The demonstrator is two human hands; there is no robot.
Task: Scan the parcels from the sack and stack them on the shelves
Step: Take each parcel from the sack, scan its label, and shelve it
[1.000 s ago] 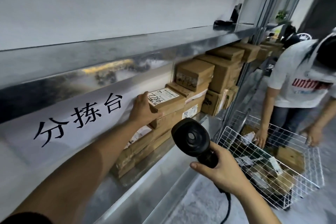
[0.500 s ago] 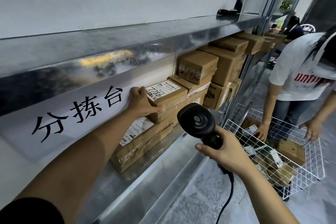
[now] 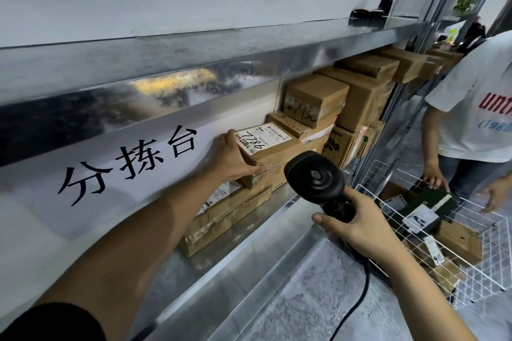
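Little change vs 0.5 s ago: left hand still on the parcel, and the scanner is up a touch, closer to the stack.

Left hand: wrapped round the parcel's left end, thumb lying along the front face, so it grips it. Parcel label reads 7786, face up.

Parcel location: top of a stack of flat boxes on the lower shelf, just right of the printed sign, touching the taped box on its right. 1 small box with handwriting sits on that one.

Right hand: fingers curled round the scanner handle, thumb across it. Scanner head sits in front of the stack, and its cable hangs down from the handle.

Right side: white wire basket holding parcels, incl. a dark green box. Person in white T-shirt stands over it.
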